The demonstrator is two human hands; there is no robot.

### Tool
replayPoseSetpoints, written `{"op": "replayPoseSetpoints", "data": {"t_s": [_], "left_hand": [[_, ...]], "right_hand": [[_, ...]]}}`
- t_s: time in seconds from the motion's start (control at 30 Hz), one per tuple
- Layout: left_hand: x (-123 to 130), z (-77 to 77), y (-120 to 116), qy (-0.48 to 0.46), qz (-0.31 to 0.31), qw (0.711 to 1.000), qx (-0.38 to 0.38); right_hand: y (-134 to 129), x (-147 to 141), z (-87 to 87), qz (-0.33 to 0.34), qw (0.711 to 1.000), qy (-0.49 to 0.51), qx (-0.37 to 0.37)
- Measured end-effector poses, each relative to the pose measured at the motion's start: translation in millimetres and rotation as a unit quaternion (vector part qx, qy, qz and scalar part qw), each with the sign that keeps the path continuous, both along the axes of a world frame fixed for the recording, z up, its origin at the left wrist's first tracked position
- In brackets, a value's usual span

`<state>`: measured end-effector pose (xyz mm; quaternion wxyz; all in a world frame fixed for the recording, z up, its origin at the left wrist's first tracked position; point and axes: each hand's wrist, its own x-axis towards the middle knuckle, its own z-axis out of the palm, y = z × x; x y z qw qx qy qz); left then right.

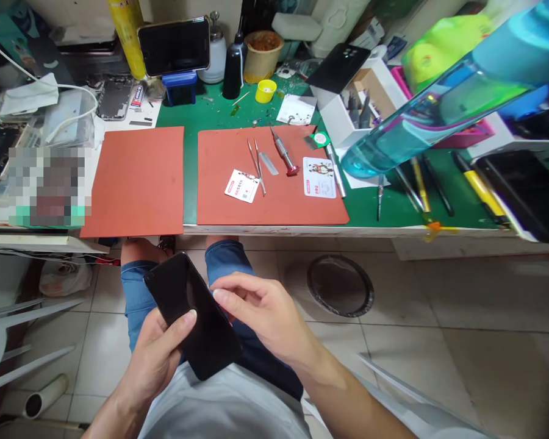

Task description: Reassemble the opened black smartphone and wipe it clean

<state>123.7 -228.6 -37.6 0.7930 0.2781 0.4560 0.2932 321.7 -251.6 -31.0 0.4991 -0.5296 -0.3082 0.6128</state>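
Green counter [190, 177] ahead, our left hand [158, 349] had its fingers clamped on the black phone [204, 332]; our right hand [271, 310] curled its fingers beside the phone's long edge, pinching or not, we couldn't tell.

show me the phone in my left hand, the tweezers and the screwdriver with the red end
Held phone [208, 327]: head view, middle of its dark upward face.
Tweezers [260, 172]: head view, on the metal arms.
Red-ended screwdriver [283, 152]: head view, on its silvery shaft.
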Motion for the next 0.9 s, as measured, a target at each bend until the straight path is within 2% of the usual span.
{"op": "replayPoseSetpoints", "data": {"t_s": [0.17,0.33,0.4,0.47,0.6,0.7,0.9], "left_hand": [[-1.1,-0.5,0.9,-0.012,-0.017,1.000,-0.008],[-2.3,-0.6,3.6,-0.012,-0.052,0.999,-0.001],[-3.3,-0.5,4.6,-0.003,-0.068,0.998,0.006],[-4.2,-0.4,5.2,0.011,-0.086,0.996,0.018],[-4.4,1.6,5.3,0.070,-0.110,0.989,0.063],[-3.9,5.3,4.9,0.115,-0.121,0.981,0.096],[-6.6,9.0,4.3,0.186,-0.166,0.955,0.158]], "right_hand": [[8.1,-6.0,-5.4,0.005,0.990,0.121,-0.074],[2.8,0.4,-7.3,0.015,0.989,0.124,-0.073],[-0.5,4.2,-4.9,0.018,0.997,0.069,-0.041],[-3.5,6.7,-1.2,0.025,0.999,-0.035,0.017],[-8.5,7.8,5.6,0.043,0.959,-0.247,0.130],[-11.3,8.5,7.9,0.057,0.937,-0.304,0.163],[-13.0,11.8,11.5,0.093,0.912,-0.357,0.180]]}}
